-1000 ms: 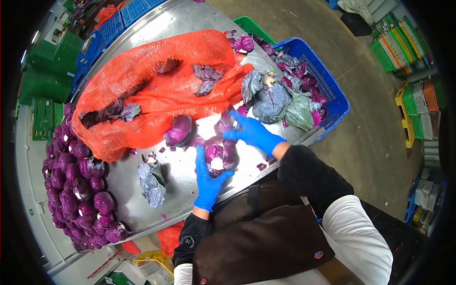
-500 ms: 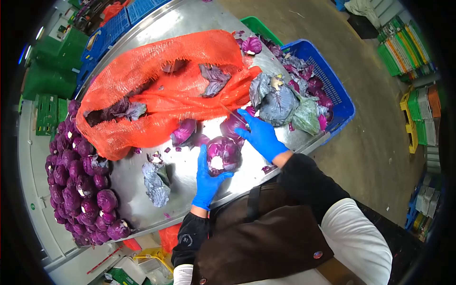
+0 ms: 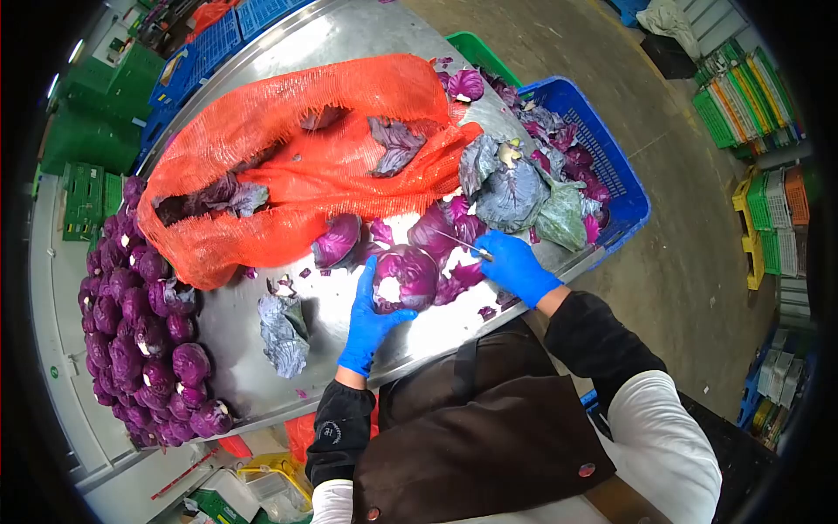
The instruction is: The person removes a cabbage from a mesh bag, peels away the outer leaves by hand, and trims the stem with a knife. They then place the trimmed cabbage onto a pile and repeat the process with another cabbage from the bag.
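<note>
My left hand, in a blue glove, cups the near left side of a trimmed red cabbage on the metal table. My blue-gloved right hand is closed around a knife, its thin blade pointing up and left past the cabbage. Purple leaf pieces lie between the cabbage and my right hand. More cut purple leaves sit just behind the cabbage. Beyond my right hand are large dark outer leaves.
An orange mesh bag with leaves showing through its opening covers the table's back. Many red cabbages are piled at the left. At the right edge stands a blue crate of leaf scraps, beside a green crate. A greyish leaf lies left of my left hand.
My right hand has moved right and slightly down with the knife, away from the cabbage. Loose leaf pieces now lie to the cabbage's right. My left hand has shifted slightly left with the cabbage.
</note>
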`<state>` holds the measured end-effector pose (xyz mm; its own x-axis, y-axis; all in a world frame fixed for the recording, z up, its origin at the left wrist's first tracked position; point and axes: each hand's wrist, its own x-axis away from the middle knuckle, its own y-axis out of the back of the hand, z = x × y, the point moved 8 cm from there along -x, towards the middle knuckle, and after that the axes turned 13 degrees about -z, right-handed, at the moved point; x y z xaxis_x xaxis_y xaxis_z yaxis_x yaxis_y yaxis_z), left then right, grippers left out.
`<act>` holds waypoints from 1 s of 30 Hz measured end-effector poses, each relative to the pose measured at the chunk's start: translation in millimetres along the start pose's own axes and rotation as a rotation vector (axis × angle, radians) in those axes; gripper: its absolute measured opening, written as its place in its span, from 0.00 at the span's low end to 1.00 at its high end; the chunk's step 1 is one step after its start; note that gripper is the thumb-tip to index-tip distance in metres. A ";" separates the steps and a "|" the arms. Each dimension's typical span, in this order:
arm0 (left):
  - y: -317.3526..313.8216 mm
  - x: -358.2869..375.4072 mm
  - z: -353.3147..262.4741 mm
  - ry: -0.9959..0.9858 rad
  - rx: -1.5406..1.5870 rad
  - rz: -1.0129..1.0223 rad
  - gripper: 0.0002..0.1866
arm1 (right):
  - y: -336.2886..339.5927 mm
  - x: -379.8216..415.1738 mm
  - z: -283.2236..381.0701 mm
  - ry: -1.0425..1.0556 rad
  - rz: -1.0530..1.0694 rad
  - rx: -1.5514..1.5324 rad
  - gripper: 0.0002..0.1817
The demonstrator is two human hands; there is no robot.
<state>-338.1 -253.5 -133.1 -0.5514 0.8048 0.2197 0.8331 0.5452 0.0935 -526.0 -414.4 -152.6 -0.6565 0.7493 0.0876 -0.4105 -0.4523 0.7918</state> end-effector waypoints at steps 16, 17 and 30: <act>-21.8 17.8 -34.4 -0.295 -0.595 -0.266 0.58 | -8.8 -52.6 54.7 0.048 -0.065 -0.519 0.15; -17.8 21.3 -33.5 -0.295 -0.596 -0.266 0.58 | -17.7 -50.8 47.9 0.049 -0.066 -0.520 0.15; 10.1 37.2 -16.6 -0.137 -0.415 -0.340 0.56 | -16.1 -0.8 117.3 0.418 0.137 -0.284 0.30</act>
<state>-349.4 -221.9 -107.9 -0.7700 0.6378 -0.0159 0.5394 0.6641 0.5177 -444.6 -351.0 -94.6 -0.8890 0.4429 -0.1160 -0.4204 -0.6894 0.5900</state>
